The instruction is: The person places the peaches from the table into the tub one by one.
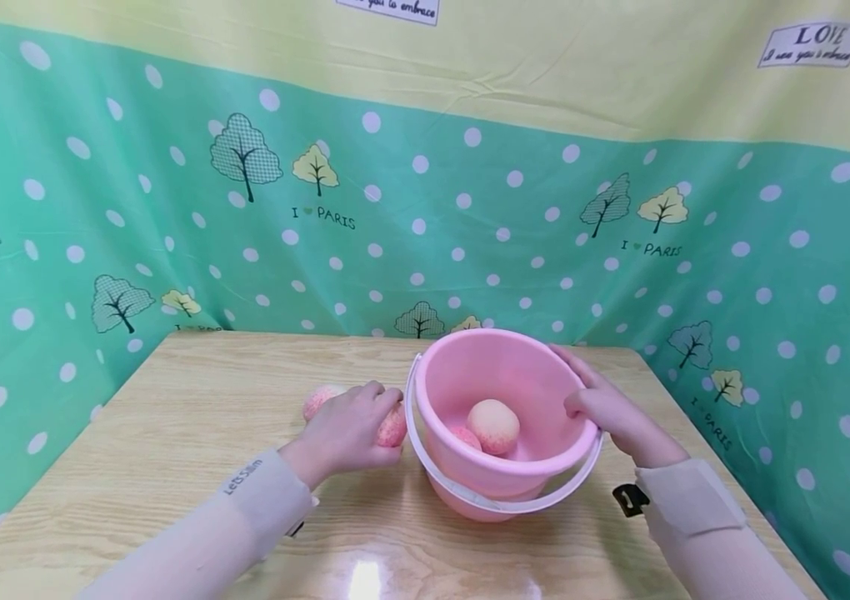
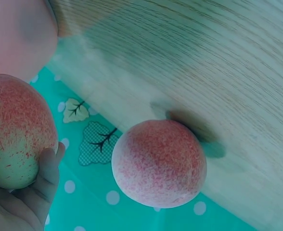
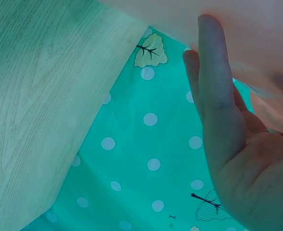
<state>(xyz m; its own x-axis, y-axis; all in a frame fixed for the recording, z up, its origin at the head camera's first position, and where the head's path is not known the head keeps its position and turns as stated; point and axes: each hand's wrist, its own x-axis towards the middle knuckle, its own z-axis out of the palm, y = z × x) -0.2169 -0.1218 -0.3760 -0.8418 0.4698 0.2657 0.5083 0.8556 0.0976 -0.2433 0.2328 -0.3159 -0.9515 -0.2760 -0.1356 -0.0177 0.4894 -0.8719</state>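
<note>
A pink bucket (image 1: 500,350) stands tilted toward me on the table. Inside it lie a pale peach (image 1: 493,423) with a red blush and a pinker peach (image 1: 466,436), partly hidden by the rim. Just left of the bucket, my left hand (image 1: 346,429) holds a red-speckled peach (image 2: 17,137). Beyond that hand another pink peach (image 2: 158,163) sits on the table, half covered by the hand in the head view. My right hand (image 1: 616,417) grips the bucket's right rim, thumb over the inner side and fingers (image 3: 213,67) along the outer wall.
The bucket's white handle (image 1: 496,505) hangs down across its front. A light wood table (image 1: 192,433) carries everything. Green and yellow patterned cloth (image 1: 455,225) hangs close around its back and sides.
</note>
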